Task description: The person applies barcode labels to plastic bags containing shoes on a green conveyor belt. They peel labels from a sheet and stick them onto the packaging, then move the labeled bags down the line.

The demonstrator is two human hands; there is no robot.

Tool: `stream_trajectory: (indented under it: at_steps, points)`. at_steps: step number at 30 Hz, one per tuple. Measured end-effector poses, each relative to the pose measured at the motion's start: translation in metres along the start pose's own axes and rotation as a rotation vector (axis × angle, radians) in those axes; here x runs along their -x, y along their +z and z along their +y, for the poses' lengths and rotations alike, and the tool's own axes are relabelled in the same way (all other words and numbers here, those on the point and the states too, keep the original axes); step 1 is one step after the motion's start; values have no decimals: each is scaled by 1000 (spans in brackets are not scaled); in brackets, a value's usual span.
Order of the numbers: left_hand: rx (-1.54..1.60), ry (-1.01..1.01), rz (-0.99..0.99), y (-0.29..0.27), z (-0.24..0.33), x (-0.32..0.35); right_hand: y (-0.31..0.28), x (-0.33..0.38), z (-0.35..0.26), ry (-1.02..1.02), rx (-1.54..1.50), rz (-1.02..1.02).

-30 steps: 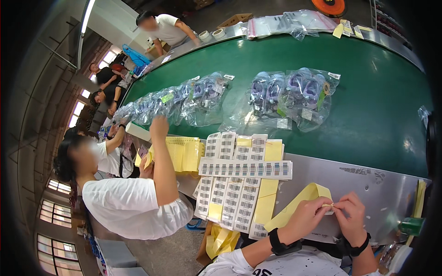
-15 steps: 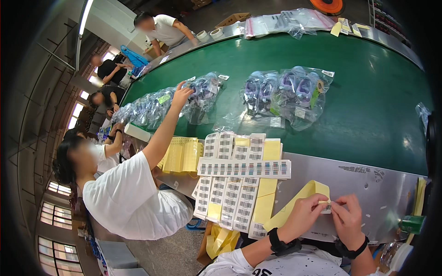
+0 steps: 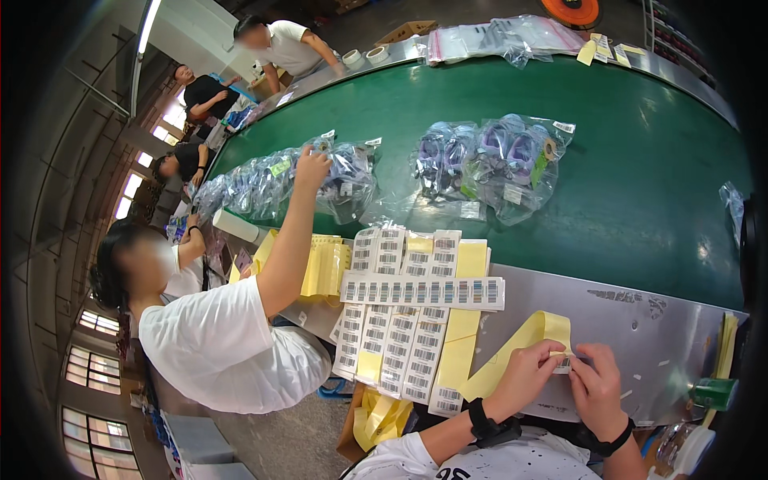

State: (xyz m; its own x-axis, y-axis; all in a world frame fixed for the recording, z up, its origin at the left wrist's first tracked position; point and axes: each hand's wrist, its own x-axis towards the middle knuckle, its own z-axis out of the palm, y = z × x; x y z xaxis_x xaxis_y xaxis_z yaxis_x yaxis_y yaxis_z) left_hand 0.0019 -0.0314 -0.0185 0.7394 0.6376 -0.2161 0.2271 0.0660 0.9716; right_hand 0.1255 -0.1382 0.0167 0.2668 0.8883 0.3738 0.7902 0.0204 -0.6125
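While both hands are over the grey edge of the counter [image 3: 608, 316], a yellow strip [image 3: 516, 348] bends up in a loop beside them. The left hand [image 3: 524, 378] has the strip's end in its grip, pinched between the thumb and a finger. The right hand [image 3: 600, 392] is close beside it, with its fingertips at a small white label [image 3: 563, 365] with black bars. I cannot tell if the right grip is tight on the label or only touching it. From the loop, the rest of the strip slopes down to the left, toward a pile of label sheets [image 3: 396, 340].

The strip looks very light and thin, like paper. It should bend easily and could crease or tear if pulled hard. The back looks smooth, so it might slide a bit. The label looks small and may be sticky on its back. It seems best to pinch the strip flat near its end and take the label by one corner or edge, with soft fingertips.

Past the sheets, shoes in clear bags [image 3: 512, 156] sit on the green part of the counter. To the left, a co-worker in a white shirt [image 3: 212, 340] has one arm stretched out over more bagged shoes [image 3: 260, 184].
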Motion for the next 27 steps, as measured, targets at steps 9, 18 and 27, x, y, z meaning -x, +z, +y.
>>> stream_trajectory:
  at_steps: [9, 18, 27]
  points:
    - [-100, -4, -154, 3, 8, 0, 4, 2, 18, 269, -252, 0]
    - [-3, 29, -57, 5, -1, -4, 2, 0, 15, 145, -177, 25]
    - [11, -42, -172, 0, 0, -3, 1, -3, 13, 83, -119, 47]
